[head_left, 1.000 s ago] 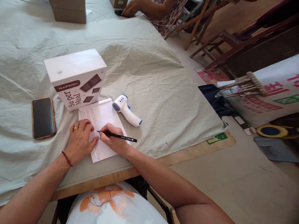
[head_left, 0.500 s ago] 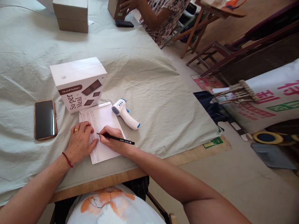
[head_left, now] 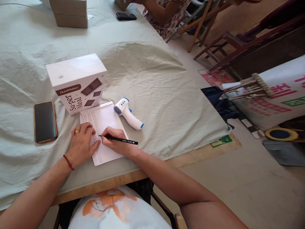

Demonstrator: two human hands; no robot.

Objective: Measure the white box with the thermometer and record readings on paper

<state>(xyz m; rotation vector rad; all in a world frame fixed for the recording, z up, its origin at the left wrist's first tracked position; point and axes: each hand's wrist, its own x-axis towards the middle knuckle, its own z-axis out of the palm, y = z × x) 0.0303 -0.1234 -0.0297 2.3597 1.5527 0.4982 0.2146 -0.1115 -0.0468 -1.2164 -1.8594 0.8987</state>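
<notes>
My right hand (head_left: 115,141) is closed around a black pen (head_left: 124,140), its tip touching a white notepad (head_left: 110,122). Small rows of writing run down the left part of the page. My left hand (head_left: 82,141) lies flat over the page's left edge, fingers stretched, holding nothing. Just beyond the pad stands a white box (head_left: 78,86) printed "NutriMotion Su·per Meal". A white and blue infrared thermometer (head_left: 128,114) lies beside the pad's right edge. Left of my left hand rests a smartphone (head_left: 45,122) in a brown case, screen dark.
A pale cloth (head_left: 152,82) with creases covers the table. At the far side are a cardboard box (head_left: 70,14), a dark phone (head_left: 126,16) and another person's arm (head_left: 159,12). To the right, a wooden chair (head_left: 224,47) and a printed sack (head_left: 274,95) stand on the floor.
The view has shifted slightly, so the far cardboard box and the person opposite sit higher in the picture. Both hands and the pen stay almost in place on the notepad.
</notes>
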